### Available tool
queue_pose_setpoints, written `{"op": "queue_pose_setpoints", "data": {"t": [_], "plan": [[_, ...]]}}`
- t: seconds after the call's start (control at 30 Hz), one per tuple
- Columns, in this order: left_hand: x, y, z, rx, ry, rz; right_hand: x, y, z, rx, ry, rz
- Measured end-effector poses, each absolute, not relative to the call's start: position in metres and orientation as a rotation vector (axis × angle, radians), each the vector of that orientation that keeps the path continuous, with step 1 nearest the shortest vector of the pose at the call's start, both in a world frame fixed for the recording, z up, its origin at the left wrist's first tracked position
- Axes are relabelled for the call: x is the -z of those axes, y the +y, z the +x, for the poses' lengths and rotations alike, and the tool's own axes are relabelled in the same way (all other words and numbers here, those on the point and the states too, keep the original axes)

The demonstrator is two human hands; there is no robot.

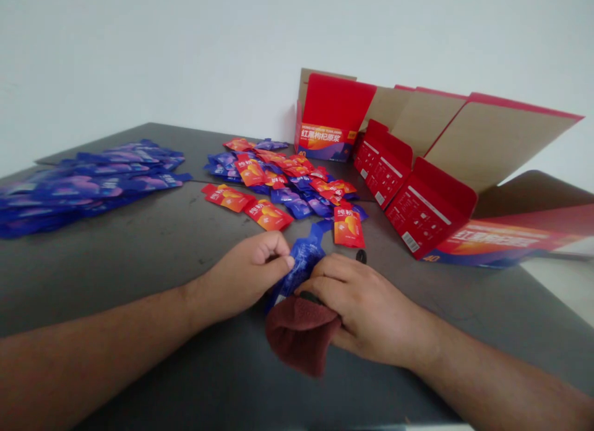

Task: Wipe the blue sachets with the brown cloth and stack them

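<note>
While the left hand [245, 273] pinches the left edge of a blue pouch [304, 254] between its thumb and curled forefinger, the right hand [366, 310] closes over the pouch's right side and grips a maroon cloth [304, 335] that bunches out below its fingers. The pouch lies slantwise between the two hands, near the front of the dark table [223, 369], its narrow neck pointing away from the person and its lower end partly covered by the cloth. A small black piece [361, 256] shows just beyond the right hand's knuckles (what it is, I cannot tell). Close past the pouch's neck, a red-orange packet [349, 226] lies flat, and two more red packets [268, 215] overlap farther to the left. Behind these spreads a loose heap [288, 171] of red and blue packets, mixed together. Well apart on the left, blue pouches lie in a long, layered stack [93, 183]. To the right stand open red cartons [431, 208] with raised flaps, brown on the inside, and another open box [327, 140] stands behind the heap, near the pale wall [185, 53].
</note>
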State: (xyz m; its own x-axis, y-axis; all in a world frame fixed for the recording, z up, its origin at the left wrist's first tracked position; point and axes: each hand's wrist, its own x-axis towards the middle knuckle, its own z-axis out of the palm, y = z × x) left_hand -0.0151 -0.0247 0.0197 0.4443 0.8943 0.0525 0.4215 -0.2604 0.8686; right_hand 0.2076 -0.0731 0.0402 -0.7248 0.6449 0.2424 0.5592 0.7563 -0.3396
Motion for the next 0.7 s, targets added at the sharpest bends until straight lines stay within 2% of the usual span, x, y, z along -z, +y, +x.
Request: {"op": "queue_pose_setpoints", "data": {"t": [0.17, 0.33, 0.5, 0.7], "plan": [[-0.0155, -0.0233, -0.0150, -0.705, 1.129, 1.771, -0.0385, -0.0698, 0.2116, -0.201, -2.412, -1.196], [-0.0169, -0.0223, -0.0156, -0.721, 1.117, 1.880, -0.0399, -0.0710, 0.2093, -0.340, -2.603, -0.942], [-0.0158, -0.0236, -0.0164, -0.709, 1.113, 1.772, -0.0387, -0.0691, 0.2122, -0.211, -2.422, -1.188], [-0.0162, -0.0227, -0.0153, -0.732, 1.099, 1.858, -0.0390, -0.0711, 0.2106, -0.294, -2.556, -1.024]]}}
